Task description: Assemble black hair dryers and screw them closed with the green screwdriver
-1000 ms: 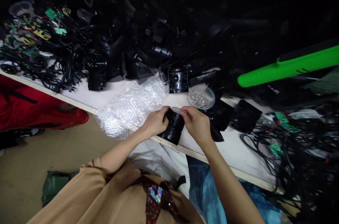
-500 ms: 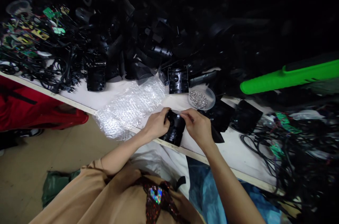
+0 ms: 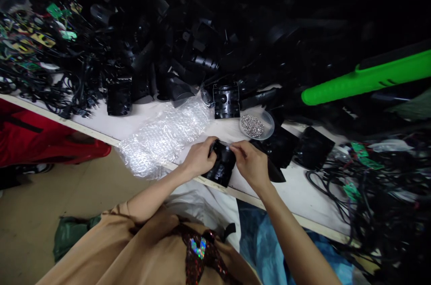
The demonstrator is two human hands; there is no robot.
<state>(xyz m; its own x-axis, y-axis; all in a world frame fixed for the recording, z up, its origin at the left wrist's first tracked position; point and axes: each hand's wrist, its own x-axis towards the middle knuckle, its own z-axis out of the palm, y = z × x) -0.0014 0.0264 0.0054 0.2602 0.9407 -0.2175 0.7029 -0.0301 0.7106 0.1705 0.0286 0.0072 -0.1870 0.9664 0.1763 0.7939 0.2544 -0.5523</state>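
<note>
At the front edge of the white table [image 3: 303,195], my left hand [image 3: 197,161] is wrapped round a black plastic housing [image 3: 221,167] and holds it upright. My right hand [image 3: 251,164] is pinched at the housing's top rim, on something small and pale that I cannot make out. Just beyond my hands sits a clear shallow dish of small metal screws [image 3: 253,125].
A sheet of bubble wrap [image 3: 164,137] lies left of my hands. A big heap of black plastic parts [image 3: 208,42] fills the back. Cables and green circuit boards [image 3: 40,47] lie at left and right. A green bar [image 3: 367,78] slants at right. Red cloth [image 3: 40,137] hangs below the table.
My right hand has slid a little left and lower onto the top of the housing. The left hand keeps its hold. The view has shifted slightly.
</note>
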